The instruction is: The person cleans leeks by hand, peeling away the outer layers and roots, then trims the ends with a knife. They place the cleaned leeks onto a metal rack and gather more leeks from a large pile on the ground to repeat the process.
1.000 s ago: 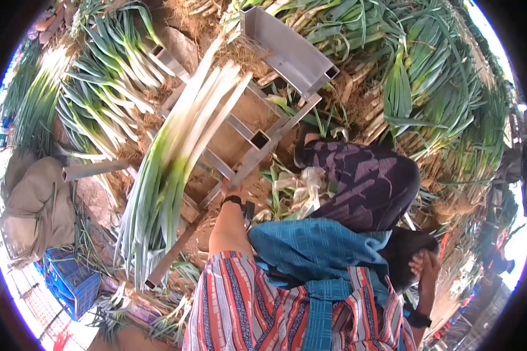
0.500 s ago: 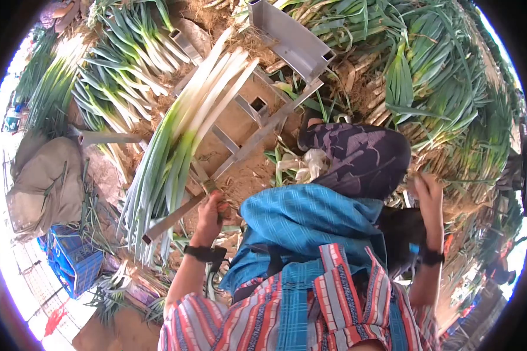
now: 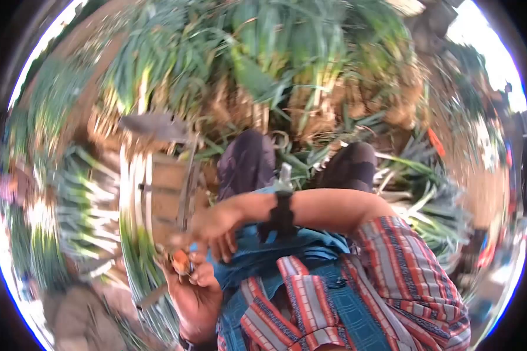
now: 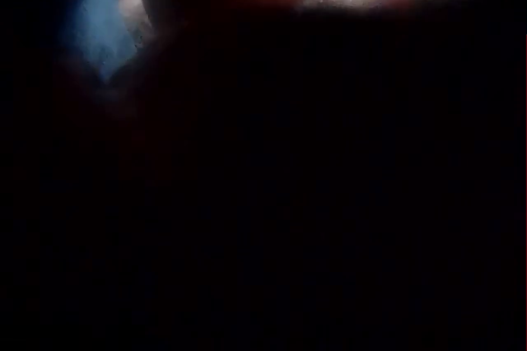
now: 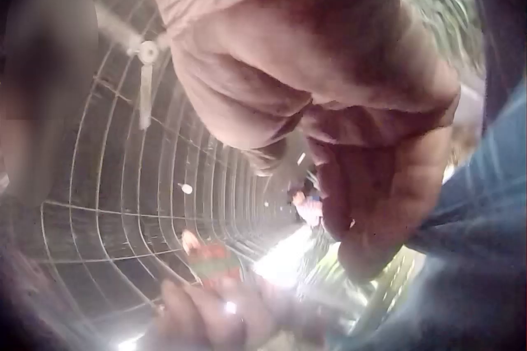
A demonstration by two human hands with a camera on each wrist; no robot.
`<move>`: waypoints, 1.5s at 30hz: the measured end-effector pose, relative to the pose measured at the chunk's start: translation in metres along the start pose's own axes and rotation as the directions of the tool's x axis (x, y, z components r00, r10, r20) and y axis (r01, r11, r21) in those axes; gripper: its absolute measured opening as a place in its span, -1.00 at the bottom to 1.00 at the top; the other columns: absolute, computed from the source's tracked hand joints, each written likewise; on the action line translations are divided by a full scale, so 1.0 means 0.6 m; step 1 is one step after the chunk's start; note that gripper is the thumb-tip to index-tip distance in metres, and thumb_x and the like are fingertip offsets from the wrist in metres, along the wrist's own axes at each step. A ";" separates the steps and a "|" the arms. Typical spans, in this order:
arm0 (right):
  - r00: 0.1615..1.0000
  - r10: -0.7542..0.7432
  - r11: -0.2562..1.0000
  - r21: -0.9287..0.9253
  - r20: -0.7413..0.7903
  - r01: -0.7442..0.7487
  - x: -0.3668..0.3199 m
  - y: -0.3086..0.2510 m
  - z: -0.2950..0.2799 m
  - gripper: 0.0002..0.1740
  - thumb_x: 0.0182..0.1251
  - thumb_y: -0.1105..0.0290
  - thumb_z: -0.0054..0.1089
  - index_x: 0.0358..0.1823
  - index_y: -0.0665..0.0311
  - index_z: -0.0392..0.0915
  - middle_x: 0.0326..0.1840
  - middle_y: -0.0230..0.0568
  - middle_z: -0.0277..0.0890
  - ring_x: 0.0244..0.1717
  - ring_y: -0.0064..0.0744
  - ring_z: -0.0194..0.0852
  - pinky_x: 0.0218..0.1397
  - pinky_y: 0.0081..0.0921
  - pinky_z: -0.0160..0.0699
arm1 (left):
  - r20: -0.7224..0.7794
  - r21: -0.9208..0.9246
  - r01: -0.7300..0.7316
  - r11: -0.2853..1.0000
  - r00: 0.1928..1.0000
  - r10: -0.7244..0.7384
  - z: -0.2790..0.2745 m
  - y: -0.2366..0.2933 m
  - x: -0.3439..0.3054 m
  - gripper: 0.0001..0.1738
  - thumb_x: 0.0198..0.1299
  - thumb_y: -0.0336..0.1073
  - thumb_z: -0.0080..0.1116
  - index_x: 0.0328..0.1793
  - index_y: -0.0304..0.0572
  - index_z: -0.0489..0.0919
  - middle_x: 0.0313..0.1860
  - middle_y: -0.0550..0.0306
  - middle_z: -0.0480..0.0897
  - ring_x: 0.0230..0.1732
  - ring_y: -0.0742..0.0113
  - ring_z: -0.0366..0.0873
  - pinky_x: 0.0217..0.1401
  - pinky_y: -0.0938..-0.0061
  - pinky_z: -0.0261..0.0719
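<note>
My left hand (image 3: 196, 298) grips a small orange-red object (image 3: 181, 261), its fingers curled round it. In the right wrist view this red object (image 5: 216, 265) shows a green band; its kind is unclear. My right hand (image 3: 216, 228) reaches across my lap, close over the left hand, with several fingers loosely bent down. Blur hides its thumb and forefinger tips, so I cannot tell whether they pinch anything. A bundle of leeks (image 3: 136, 248) lies to the left on a metal frame (image 3: 187, 187). The left wrist view is almost wholly dark.
Big heaps of leeks (image 3: 263, 47) line the ground ahead, roots toward me. Rows of more leeks (image 3: 82, 205) lie at the left, others (image 3: 427, 199) at the right. The frame's metal trough (image 3: 155, 126) stands ahead left. A grey-brown sack (image 3: 85, 319) sits lower left.
The view has swung to the right. My left hand left the frame's bar and came up with the red object; my right hand crossed from the right side to beside it.
</note>
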State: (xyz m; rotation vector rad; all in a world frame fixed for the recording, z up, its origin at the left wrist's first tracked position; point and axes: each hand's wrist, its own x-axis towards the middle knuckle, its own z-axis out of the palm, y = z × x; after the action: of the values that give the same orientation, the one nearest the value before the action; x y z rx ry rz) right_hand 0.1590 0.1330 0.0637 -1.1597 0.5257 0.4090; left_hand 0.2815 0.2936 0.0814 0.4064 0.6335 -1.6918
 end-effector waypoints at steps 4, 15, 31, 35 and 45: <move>0.902 -0.260 0.910 0.399 0.344 0.110 -0.041 -0.001 0.019 -0.37 0.33 -0.11 0.02 -0.39 0.44 0.61 -0.53 -0.06 0.60 -0.52 -0.29 0.63 -0.51 -0.36 0.60 | 0.135 0.498 -0.063 0.865 0.991 -0.005 0.016 -0.052 -0.007 -0.50 0.30 0.19 0.00 -0.06 -0.12 0.45 -0.18 0.13 0.49 -0.43 0.45 0.33 -0.41 0.60 0.34; -0.062 -0.462 0.861 -0.464 -0.885 0.209 -0.229 0.202 -0.025 -0.52 0.21 0.25 0.11 0.03 0.50 0.40 -0.49 -0.02 0.51 -0.51 -0.24 0.54 -0.42 -0.31 0.51 | -0.162 0.598 -0.401 -0.694 0.787 -0.595 0.235 -0.084 0.138 -0.56 0.12 -0.21 0.36 0.08 -0.28 0.58 -0.22 0.02 0.69 -0.21 0.48 0.62 -0.10 0.54 0.57; -0.417 0.335 0.911 0.404 -0.845 -0.087 -0.094 0.420 -0.205 -0.50 0.12 0.16 0.26 -0.15 0.38 0.27 -0.35 0.36 0.51 -0.21 0.33 0.50 -0.14 0.06 0.46 | -0.071 0.248 -0.709 -0.661 0.667 -0.742 0.190 -0.229 0.642 -0.49 0.14 -0.08 0.23 0.11 -0.27 0.52 -0.22 -0.26 0.63 -0.14 -0.11 0.62 -0.06 0.23 0.56; -0.322 0.488 0.862 0.505 -0.811 0.033 -0.038 0.465 -0.238 -0.47 0.08 0.22 0.27 -0.06 0.37 0.23 -0.28 0.36 0.49 -0.10 0.32 0.47 0.01 0.05 0.38 | -0.049 -0.354 -0.537 -0.766 0.829 -0.558 0.166 -0.213 0.661 -0.55 0.10 -0.05 0.27 -0.04 -0.23 0.51 -0.30 -0.16 0.63 -0.17 -0.12 0.60 -0.09 0.14 0.55; -0.412 0.432 0.901 0.400 -0.802 0.166 0.009 0.528 -0.375 -0.59 0.14 0.37 0.17 -0.07 0.34 0.22 -0.16 0.31 0.42 -0.05 0.35 0.38 -0.06 0.03 0.37 | -0.026 -0.198 -0.683 -0.703 0.720 -0.693 0.158 -0.214 0.679 -0.49 0.09 -0.10 0.27 0.10 -0.22 0.45 -0.21 -0.04 0.59 -0.12 -0.01 0.57 -0.07 0.19 0.54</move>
State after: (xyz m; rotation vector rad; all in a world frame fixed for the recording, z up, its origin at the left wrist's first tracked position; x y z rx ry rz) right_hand -0.0541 0.0337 -0.2453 -0.6977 2.3708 -0.7844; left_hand 0.0755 -0.0665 -0.0582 -0.8042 2.7456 0.6842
